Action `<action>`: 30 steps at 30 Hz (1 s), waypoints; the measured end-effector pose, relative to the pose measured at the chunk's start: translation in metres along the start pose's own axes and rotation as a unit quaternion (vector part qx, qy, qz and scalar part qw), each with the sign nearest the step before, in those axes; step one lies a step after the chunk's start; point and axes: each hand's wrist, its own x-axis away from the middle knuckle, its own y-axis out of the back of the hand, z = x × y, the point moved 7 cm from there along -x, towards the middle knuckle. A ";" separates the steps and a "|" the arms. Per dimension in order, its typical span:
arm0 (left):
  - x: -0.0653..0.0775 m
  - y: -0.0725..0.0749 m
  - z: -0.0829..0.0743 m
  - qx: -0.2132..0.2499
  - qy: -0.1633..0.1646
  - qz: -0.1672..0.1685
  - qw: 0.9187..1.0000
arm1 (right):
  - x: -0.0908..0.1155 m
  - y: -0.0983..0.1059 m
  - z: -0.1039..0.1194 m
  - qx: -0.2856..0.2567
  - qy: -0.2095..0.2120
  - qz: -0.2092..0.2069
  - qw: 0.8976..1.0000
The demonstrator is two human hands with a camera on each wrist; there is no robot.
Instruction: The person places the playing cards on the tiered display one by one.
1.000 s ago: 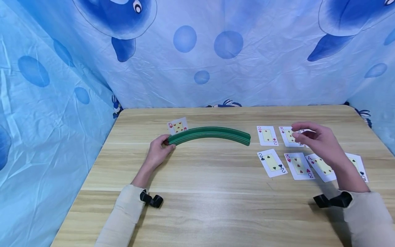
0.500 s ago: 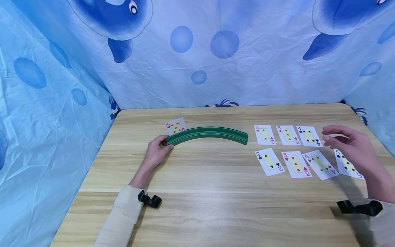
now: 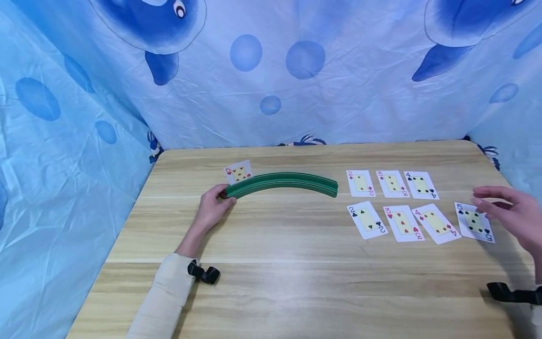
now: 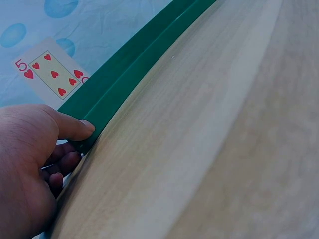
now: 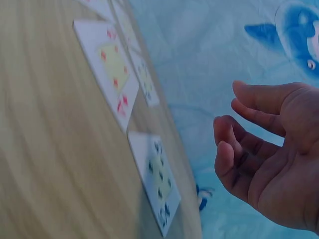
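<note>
My left hand point(image 3: 212, 207) pinches the left end of a curved green playing-card holder point(image 3: 282, 180), thumb on its front. Upright behind the holder's front edge at that end stands the five of hearts point(image 4: 54, 72), its lower part hidden. My right hand point(image 3: 510, 214) hovers at the far right with loosely bent fingers and nothing between them. Below and left of its fingertips lies a black five point(image 3: 474, 222), face up on the table. In the right wrist view, the fingers point(image 5: 225, 129) are apart from the cards.
Right of the holder, face-up cards lie in two rows on the wooden table point(image 3: 271, 282). At the back are the two of diamonds point(image 3: 361, 183), three of diamonds point(image 3: 392, 184) and a black four point(image 3: 421, 185). Nearer are the two of clubs point(image 3: 367, 220), three of hearts point(image 3: 403, 223) and four of diamonds point(image 3: 436, 223).
My right hand has moved right, from over the back row to beside the black five, uncovering the black four. The left hand keeps its grip on the holder; the view shifted slightly.
</note>
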 end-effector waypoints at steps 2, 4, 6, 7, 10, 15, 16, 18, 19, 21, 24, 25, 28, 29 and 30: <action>0.000 0.000 0.000 0.002 -0.001 -0.001 1.000 | -0.001 0.001 -0.010 0.006 -0.019 0.009 1.000; -0.001 0.000 0.000 0.003 -0.001 -0.001 1.000 | -0.002 0.002 -0.018 0.019 -0.034 0.016 0.999; -0.001 0.000 0.000 0.003 -0.001 -0.002 1.000 | -0.003 0.003 -0.024 0.034 -0.043 0.023 0.998; -0.001 0.000 0.000 0.003 -0.001 -0.003 1.000 | -0.003 0.002 -0.027 0.043 -0.048 0.027 0.998; -0.001 0.000 -0.001 0.005 -0.002 -0.003 1.000 | -0.004 -0.001 -0.033 0.071 -0.056 0.050 0.995; 0.000 0.001 -0.001 0.011 -0.003 -0.001 1.000 | -0.007 -0.010 -0.043 0.118 -0.058 0.101 0.986; 0.000 0.000 -0.001 0.011 -0.004 -0.001 1.000 | -0.007 -0.011 -0.044 0.127 -0.053 0.108 0.985; 0.000 0.001 -0.001 0.010 -0.005 -0.002 1.000 | -0.009 -0.014 -0.045 0.146 -0.038 0.114 0.982; 0.000 0.001 -0.001 0.008 -0.006 -0.003 1.000 | -0.009 -0.015 -0.046 0.153 -0.032 0.117 0.981; 0.000 0.001 -0.002 0.008 -0.008 -0.005 1.000 | -0.009 -0.017 -0.047 0.167 -0.022 0.117 0.979; -0.001 0.001 -0.002 0.008 -0.008 -0.005 1.000 | -0.008 -0.020 -0.049 0.185 -0.016 0.122 0.975; -0.001 0.001 -0.002 0.007 -0.008 -0.004 1.000 | -0.007 -0.020 -0.049 0.188 -0.014 0.124 0.974; 0.000 0.001 -0.003 0.008 -0.008 -0.003 1.000 | -0.005 -0.021 -0.048 0.197 -0.013 0.128 0.972; 0.000 0.001 -0.003 0.008 -0.008 -0.003 1.000 | -0.005 -0.021 -0.047 0.200 -0.013 0.127 0.971; 0.000 0.001 -0.003 0.007 -0.008 -0.003 1.000 | -0.004 -0.021 -0.046 0.203 -0.013 0.126 0.971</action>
